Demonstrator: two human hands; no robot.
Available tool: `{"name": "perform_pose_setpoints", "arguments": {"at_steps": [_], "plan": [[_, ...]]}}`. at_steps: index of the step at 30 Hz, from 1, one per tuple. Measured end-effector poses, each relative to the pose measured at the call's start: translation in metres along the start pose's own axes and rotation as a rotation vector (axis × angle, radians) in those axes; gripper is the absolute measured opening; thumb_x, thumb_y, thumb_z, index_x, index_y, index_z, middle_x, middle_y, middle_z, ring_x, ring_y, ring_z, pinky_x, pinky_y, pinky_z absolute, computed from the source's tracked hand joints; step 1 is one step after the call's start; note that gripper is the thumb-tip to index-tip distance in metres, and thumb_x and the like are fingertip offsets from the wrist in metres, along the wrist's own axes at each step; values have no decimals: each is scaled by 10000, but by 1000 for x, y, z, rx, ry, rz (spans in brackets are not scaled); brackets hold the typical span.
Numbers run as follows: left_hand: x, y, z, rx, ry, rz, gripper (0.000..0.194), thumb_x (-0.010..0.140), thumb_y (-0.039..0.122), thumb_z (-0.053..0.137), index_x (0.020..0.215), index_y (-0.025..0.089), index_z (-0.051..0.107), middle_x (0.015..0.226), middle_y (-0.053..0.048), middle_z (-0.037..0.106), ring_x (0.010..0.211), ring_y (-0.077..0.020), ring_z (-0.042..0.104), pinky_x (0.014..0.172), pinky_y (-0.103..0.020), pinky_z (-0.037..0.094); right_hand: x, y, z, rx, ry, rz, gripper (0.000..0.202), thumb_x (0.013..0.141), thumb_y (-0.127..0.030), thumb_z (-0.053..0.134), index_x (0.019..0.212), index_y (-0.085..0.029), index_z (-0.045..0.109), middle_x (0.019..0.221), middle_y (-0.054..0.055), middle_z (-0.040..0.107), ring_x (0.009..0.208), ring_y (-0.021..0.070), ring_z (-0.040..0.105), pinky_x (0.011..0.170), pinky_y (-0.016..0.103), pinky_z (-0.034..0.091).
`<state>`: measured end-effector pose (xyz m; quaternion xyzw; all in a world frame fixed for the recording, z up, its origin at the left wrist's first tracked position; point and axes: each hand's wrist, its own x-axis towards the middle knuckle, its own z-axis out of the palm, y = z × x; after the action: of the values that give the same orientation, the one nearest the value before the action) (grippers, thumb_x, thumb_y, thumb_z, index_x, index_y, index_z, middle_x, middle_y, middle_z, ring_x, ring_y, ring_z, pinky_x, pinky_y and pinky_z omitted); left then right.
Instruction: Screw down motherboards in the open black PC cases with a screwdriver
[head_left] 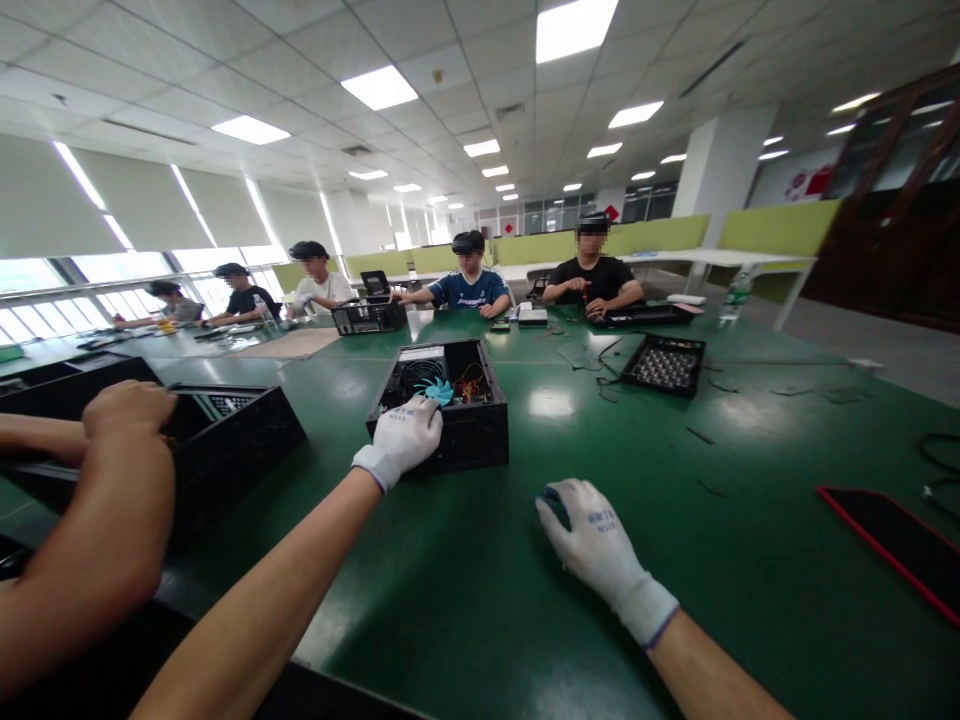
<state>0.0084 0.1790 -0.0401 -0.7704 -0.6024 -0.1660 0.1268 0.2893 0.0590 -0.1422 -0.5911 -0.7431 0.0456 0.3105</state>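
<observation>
Left hand [403, 437] — at blue fan [435, 390], black computer case [471, 442]; grip hard to make out. Right hand [592, 535] — empty, loosely curved, over green tabletop [465, 580].

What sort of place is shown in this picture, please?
It is probably an open-plan office used as a workshop: what looks like an opened computer case stands on a large green table, with low yellow-green partitions farther back.
</observation>
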Motion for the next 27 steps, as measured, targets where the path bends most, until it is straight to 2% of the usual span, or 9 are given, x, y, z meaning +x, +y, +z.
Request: {"name": "perform_pose_setpoints", "arguments": {"at_steps": [4,6,8,10,13,16,21,25,27], "plan": [[-48,13,-22,-28,57,78,321,1027,366,438,1174,222,683,1117,-60,731,980,-229,705,866,-317,521,5,-10,-24,84,229,-72,408,1008,-476,503,1221,-153,634,1205,162,656,1144,285,600,1027,452,472],[-71,20,-33,-52,57,112,318,1031,381,438,1160,219,679,1083,-56,732,937,-225,708,824,-319,526,14,-25,-39,82,262,-155,415,1011,-471,497,1270,-175,628,1278,164,637,1206,294,579,1051,473,462],[-92,27,-42,-80,69,137,319,1038,386,428,1159,219,671,1078,-53,729,925,-228,708,802,-329,530,27,-45,-53,17,214,-278,453,1007,-488,500,1320,-187,628,1360,170,610,1276,314,542,1081,505,433],[-110,32,-50,-110,82,154,322,1044,382,416,1175,217,660,1093,-56,724,927,-228,708,807,-338,535,39,-64,-62,-69,98,-411,463,997,-519,516,1272,-182,671,1372,173,615,1297,328,528,1101,519,402],[-130,37,-58,-150,81,180,321,1049,374,409,1198,216,645,1112,-65,719,942,-226,708,824,-343,544,45,-80,-66,-125,-57,-506,412,1013,-507,493,1027,-172,733,1131,147,720,1170,295,604,1086,487,400],[-147,38,-67,-189,57,202,306,1043,369,421,1197,227,644,1100,-64,716,923,-221,713,806,-343,561,32,-86,-68,-103,-106,-491,382,1028,-463,471,928,-184,711,914,97,729,966,241,651,1083,462,403],[-179,43,-87,-277,13,271,270,1026,339,448,1197,247,635,1094,-72,706,908,-213,714,808,-340,591,-10,-93,-88,-56,-170,-494,306,1007,-451,513,923,-225,701,885,58,737,851,210,669,1100,466,412],[-207,47,-103,-323,-32,335,252,998,307,477,1208,287,615,1041,-69,701,807,-206,712,675,-327,595,-44,-102,-110,-49,-250,-505,263,979,-456,548,873,-273,703,783,54,720,740,224,658,943,462,522],[-219,48,-109,-353,-38,380,250,980,287,484,1191,299,618,991,-64,703,726,-197,702,603,-318,583,-60,-107,-117,-55,-225,-533,234,960,-461,567,876,-300,715,766,66,719,724,241,659,837,444,552]]}}
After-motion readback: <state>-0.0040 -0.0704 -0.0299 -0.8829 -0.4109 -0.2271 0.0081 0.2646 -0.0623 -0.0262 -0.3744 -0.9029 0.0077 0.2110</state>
